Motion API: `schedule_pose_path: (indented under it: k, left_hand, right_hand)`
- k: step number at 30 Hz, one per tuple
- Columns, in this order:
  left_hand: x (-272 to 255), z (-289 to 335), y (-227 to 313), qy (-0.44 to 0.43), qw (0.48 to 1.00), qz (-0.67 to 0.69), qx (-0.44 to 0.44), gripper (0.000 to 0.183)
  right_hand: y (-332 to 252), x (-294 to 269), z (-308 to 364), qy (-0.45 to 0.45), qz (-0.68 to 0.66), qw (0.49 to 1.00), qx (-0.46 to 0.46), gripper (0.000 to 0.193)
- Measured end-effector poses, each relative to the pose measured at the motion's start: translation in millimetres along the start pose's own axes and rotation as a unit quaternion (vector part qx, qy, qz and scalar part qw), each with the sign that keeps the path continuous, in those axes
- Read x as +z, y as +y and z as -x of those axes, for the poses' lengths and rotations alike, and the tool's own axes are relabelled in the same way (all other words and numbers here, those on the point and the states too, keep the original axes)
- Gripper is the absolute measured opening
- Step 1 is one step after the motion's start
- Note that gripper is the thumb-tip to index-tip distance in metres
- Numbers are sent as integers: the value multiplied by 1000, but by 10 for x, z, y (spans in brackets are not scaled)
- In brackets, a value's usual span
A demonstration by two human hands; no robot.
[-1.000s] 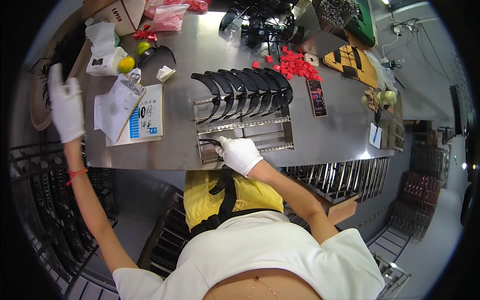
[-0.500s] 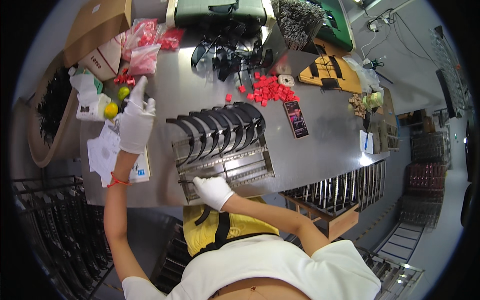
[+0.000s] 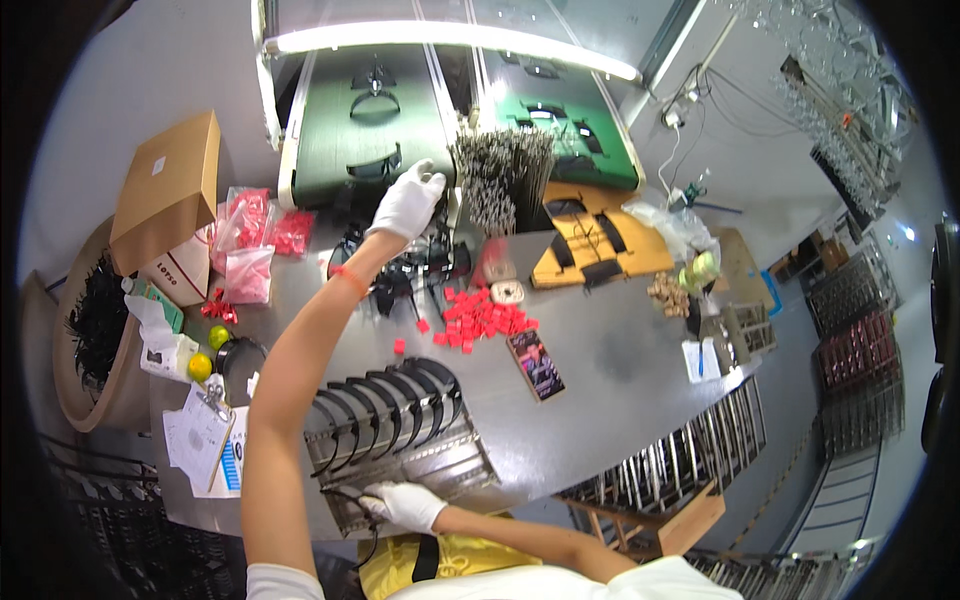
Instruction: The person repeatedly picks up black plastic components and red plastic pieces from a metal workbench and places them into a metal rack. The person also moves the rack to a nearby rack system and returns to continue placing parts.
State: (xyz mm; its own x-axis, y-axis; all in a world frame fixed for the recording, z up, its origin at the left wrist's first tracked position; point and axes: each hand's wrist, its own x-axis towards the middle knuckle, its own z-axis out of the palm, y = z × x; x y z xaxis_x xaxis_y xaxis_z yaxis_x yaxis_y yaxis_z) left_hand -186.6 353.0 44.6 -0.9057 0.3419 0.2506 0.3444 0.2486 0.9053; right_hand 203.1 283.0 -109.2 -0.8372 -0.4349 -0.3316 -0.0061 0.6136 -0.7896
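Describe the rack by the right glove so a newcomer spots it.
At the near edge of the grey table, nearer than the red pieces, sits a metal rack by the right hand. Unlike the phone, it carries a row of curved black strips.

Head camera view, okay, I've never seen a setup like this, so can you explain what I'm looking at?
There's no robot here. A fisheye camera on a person's head looks down, so straight edges bend. The hands are the wearer's own, in white gloves. The left hand is stretched forward by a green conveyor belt; what it grips, if anything, is unclear. The right hand, by a metal rack, seems to pinch a thin black piece. The rack carries a row of curved black pieces. Also on the metal table: small red blocks, a phone and a clipboard.
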Motion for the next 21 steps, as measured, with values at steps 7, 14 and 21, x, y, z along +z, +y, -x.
schedule_pose_path:
  k: [7, 14, 21]
  left_hand:
    - [627, -1247, 228, 184, 961, -186, -88, 25]
    - [404, -1672, -104, 48, 944, -326, 1, 28]
    - [231, -1687, -56, 56, 952, -298, 39, 23]
  right_hand:
    - [418, -56, 198, 25, -15, 999, 21, 45]
    - [566, -236, 353, 44, -44, 998, 11, 42]
    - [576, -169, 269, 23, -9, 1000, 3, 42]
